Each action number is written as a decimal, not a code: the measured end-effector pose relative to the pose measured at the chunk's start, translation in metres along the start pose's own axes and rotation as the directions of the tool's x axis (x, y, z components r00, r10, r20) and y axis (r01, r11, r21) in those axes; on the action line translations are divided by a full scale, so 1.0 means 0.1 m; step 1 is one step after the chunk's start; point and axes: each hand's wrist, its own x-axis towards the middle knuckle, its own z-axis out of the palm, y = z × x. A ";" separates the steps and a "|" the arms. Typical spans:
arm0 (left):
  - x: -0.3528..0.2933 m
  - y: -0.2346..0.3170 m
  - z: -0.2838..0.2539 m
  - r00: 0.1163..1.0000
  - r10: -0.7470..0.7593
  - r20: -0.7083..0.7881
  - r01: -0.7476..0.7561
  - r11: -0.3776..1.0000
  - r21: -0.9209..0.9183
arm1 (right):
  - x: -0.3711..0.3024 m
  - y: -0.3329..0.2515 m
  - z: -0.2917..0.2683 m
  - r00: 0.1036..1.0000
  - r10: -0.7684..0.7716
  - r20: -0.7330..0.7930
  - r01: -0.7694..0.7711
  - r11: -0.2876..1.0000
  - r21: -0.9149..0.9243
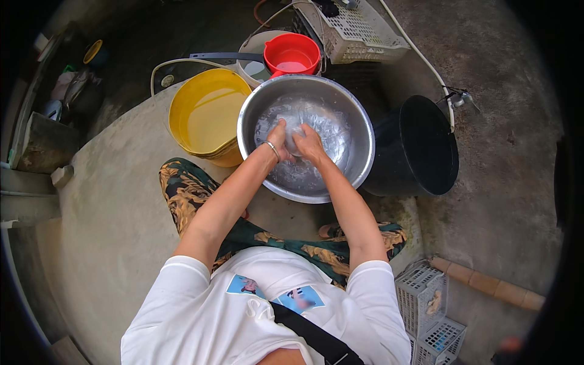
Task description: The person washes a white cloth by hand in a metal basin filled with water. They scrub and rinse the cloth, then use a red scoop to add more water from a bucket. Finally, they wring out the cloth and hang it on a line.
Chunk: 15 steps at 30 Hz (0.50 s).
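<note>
A wide metal basin stands in front of me with rippling, clear water in it. Both hands are down inside, close together at its middle. Between them is a pale, see-through thing, too blurred by the water to name. My left hand, a bracelet at its wrist, curls round the thing's left side. My right hand presses on it from the right, fingers bent inward. The lower fingers of both hands are partly hidden.
Left of the basin stands a yellow bucket of water. Behind it, a red dipper rests over a whitish bucket. A tall black bucket is at the right. A white crate lies beyond; smaller crates stand at lower right.
</note>
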 end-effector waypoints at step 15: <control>0.16 -0.05 0.11 0.766 0.124 0.631 -0.084 0.992 -0.093 | -0.26 -0.55 0.04 0.609 -0.674 -0.417 0.627 0.732 -0.268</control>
